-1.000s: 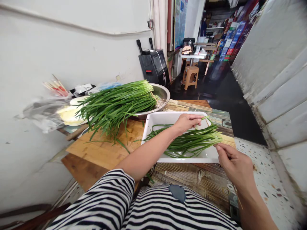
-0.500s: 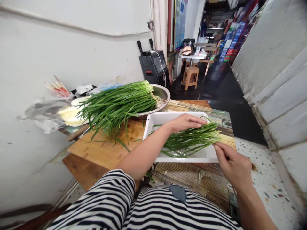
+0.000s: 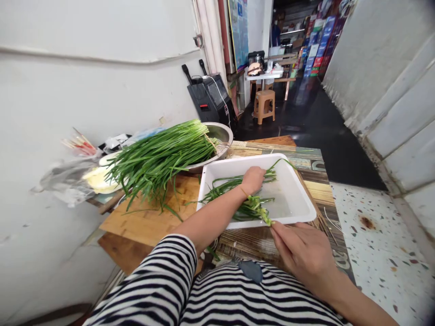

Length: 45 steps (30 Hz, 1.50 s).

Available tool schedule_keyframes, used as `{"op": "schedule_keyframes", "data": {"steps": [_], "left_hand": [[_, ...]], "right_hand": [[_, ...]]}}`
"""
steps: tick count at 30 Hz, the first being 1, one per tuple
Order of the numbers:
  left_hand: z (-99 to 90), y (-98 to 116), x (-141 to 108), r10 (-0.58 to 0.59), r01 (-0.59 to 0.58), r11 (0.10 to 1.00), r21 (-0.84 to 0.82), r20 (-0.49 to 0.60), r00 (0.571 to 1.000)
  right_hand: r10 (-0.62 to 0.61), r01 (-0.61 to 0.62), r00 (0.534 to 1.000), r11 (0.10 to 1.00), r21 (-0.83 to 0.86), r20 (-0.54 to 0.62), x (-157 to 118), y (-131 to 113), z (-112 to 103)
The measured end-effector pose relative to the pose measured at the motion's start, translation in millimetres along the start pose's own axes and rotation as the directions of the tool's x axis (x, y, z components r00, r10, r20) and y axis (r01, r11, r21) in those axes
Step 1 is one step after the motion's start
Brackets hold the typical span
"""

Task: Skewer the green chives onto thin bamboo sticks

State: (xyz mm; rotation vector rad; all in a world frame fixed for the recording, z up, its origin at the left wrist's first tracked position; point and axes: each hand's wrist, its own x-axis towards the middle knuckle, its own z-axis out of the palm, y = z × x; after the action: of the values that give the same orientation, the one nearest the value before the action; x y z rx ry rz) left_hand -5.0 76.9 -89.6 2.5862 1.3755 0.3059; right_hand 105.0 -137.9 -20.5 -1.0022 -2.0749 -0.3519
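Note:
Long green chives (image 3: 220, 190) lie in a white plastic tray (image 3: 307, 206). My left hand (image 3: 254, 179) reaches into the tray, its fingers closed around a small bunch of chives whose pale ends stick out on the right. At the tray's near rim, my right hand (image 3: 302, 249) pinches the end of a thin skewer, mostly hidden by the chive stems (image 3: 260, 212) bunched along it. The skewer's tip (image 3: 244, 192) shows beside my left wrist. Left of the tray, a big pile of chives (image 3: 163, 154) rests across a metal bowl (image 3: 226, 131).
Thin bamboo sticks (image 3: 322, 226) lie along the tray's right side on the patterned table (image 3: 316, 174). A wooden board (image 3: 142, 217) is at the left, near plastic bags (image 3: 64, 176). A black speaker (image 3: 210, 97) stands by the wall, with a brown stool (image 3: 264, 106) farther back.
Both hands have moved left and the right one also lower. My left hand, earlier flat over the chives, is now closed on some. The chives' ends have left the tray's right rim.

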Motion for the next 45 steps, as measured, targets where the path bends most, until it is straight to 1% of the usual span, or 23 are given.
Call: {"op": "schedule_keyframes", "data": {"steps": [3,5,6,7,8,10,12,13,15,17,20,24,26,31,37,45], "left_hand": [[-6.9,-2,2,-0.009,0.009,0.999,-0.035,0.000,1.000],[-16.5,-3,3,-0.021,0.015,0.988,-0.156,-0.042,0.999],[-21.9,-2,3,-0.037,0.016,0.967,-0.254,-0.079,0.996],[-27.4,-1,2,-0.061,0.014,0.928,-0.373,-0.113,0.992],[-32.5,2,1,-0.089,0.011,0.864,-0.504,-0.132,0.987],[-41.4,10,-5,-0.143,0.015,0.677,-0.736,-0.111,0.983],[-48.1,21,-11,-0.164,0.028,0.500,-0.866,-0.063,0.985],[-50.7,26,-14,-0.171,0.029,0.440,-0.897,-0.052,0.984],[-54.9,35,-17,-0.184,0.017,0.368,-0.930,-0.054,0.981],[-58.0,39,-19,-0.190,0.015,0.309,-0.951,-0.046,0.981],[-61.3,39,-19,-0.212,0.033,0.235,-0.971,-0.019,0.977],[-62.3,37,-18,-0.265,0.038,0.170,-0.985,-0.009,0.964],[-61.3,36,-18,-0.268,0.027,0.157,-0.987,-0.016,0.963],[-58.8,37,-17,-0.260,0.010,0.162,-0.987,-0.033,0.965],[-60.6,37,-18,-0.258,0.010,0.193,-0.981,-0.041,0.965],[-64.0,40,-20,-0.288,0.005,0.166,-0.986,-0.043,0.957]], "right_hand": [[0.047,-0.047,0.999,0.999,-0.008,0.012,0,5,-1],[0.125,-0.125,0.992,0.992,-0.016,0.008,-2,12,0],[0.183,-0.183,0.983,0.983,-0.021,-0.002,-4,17,1],[0.252,-0.252,0.968,0.967,-0.021,-0.013,-5,24,2],[0.329,-0.329,0.944,0.944,-0.016,-0.022,-7,31,4],[0.481,-0.481,0.876,0.876,0.022,-0.003,-10,45,6],[0.582,-0.583,0.813,0.810,0.064,0.039,-13,55,8],[0.609,-0.611,0.791,0.787,0.078,0.053,-13,59,8],[0.638,-0.642,0.767,0.761,0.097,0.066,-14,63,8],[0.649,-0.653,0.757,0.750,0.108,0.070,-14,63,7],[0.652,-0.656,0.755,0.747,0.109,0.070,-13,61,6],[0.646,-0.647,0.762,0.755,0.105,0.051,-14,61,6],[0.644,-0.646,0.763,0.756,0.106,0.051,-14,61,7],[0.641,-0.644,0.765,0.759,0.101,0.056,-14,62,7],[0.638,-0.640,0.768,0.763,0.092,0.054,-15,62,7],[0.642,-0.643,0.765,0.757,0.119,0.053,-16,62,8]]}}
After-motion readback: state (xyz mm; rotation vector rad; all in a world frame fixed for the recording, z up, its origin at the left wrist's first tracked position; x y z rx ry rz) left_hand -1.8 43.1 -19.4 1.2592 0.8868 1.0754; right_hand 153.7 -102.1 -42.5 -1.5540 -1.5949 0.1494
